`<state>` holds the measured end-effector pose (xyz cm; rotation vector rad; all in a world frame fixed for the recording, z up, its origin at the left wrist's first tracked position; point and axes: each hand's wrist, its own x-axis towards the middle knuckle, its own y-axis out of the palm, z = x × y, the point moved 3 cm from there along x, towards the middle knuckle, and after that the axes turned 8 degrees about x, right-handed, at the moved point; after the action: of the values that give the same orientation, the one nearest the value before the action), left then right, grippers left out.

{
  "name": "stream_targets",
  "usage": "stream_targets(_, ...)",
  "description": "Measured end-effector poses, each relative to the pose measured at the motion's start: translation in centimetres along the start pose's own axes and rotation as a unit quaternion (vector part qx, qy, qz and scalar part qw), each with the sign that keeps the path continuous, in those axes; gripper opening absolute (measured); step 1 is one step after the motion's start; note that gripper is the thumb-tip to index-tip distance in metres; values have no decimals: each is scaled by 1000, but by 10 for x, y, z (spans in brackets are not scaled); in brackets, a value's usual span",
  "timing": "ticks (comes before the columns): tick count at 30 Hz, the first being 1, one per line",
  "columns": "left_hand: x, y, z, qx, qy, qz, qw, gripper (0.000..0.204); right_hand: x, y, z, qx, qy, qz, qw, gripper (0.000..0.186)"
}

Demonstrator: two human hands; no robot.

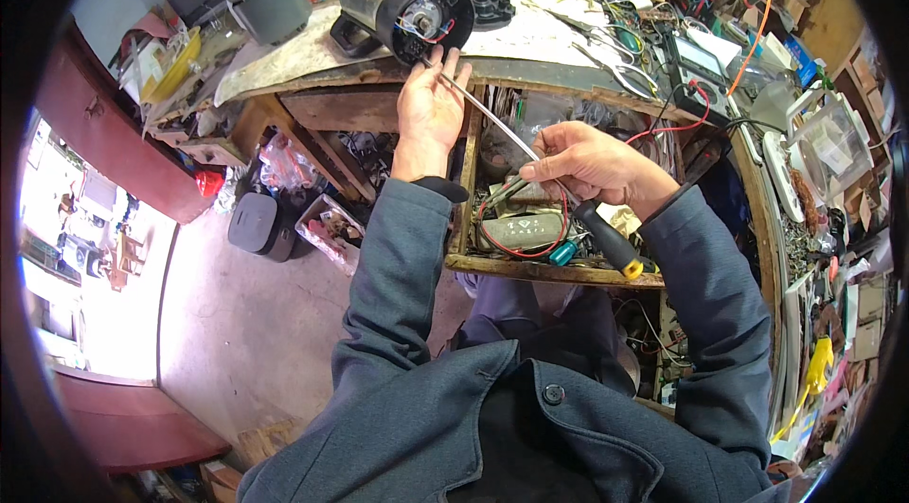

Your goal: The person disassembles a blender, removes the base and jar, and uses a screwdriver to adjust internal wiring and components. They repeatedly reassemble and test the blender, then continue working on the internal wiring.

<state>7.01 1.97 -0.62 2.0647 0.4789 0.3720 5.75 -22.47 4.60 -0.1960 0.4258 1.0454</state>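
My left hand (431, 110), palm up with fingers mostly extended, touches a long screwdriver shaft (488, 113) just below an appliance (407, 16) lying on its side, with a clear body, black handle and open base showing red and blue wires. My right hand (597, 172) is closed on that screwdriver, whose black and yellow handle (611, 243) hangs below it. An open wooden drawer (554, 276) sits under the hands, holding tangled oddments, a red wire loop and a teal-handled tool (563, 252).
The cluttered bench (275, 58) bears a dark pot (265, 1), pliers, cables and a meter (701, 77). Shelves of parts crowd the right side. A black bin (260, 224) and cardboard box (327, 233) stand on the floor at left, near an open red door (118, 124).
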Motion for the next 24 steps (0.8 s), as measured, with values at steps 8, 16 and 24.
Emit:
stream_targets(8, -2, 1, -4, 5, -1, -25, 1000, 36, -1, 17, 1, 74, -37, -34, 996, 17)
stream_targets(16, 0, 6, -1, 12, 0, -54, 998, 38, -8, 16, -8, 52, -100, -86, 990, 16)
stream_targets(24, 31, 0, 1, -96, -3, -159, 983, 41, -12, 16, -19, 61, -113, -81, 988, 15)
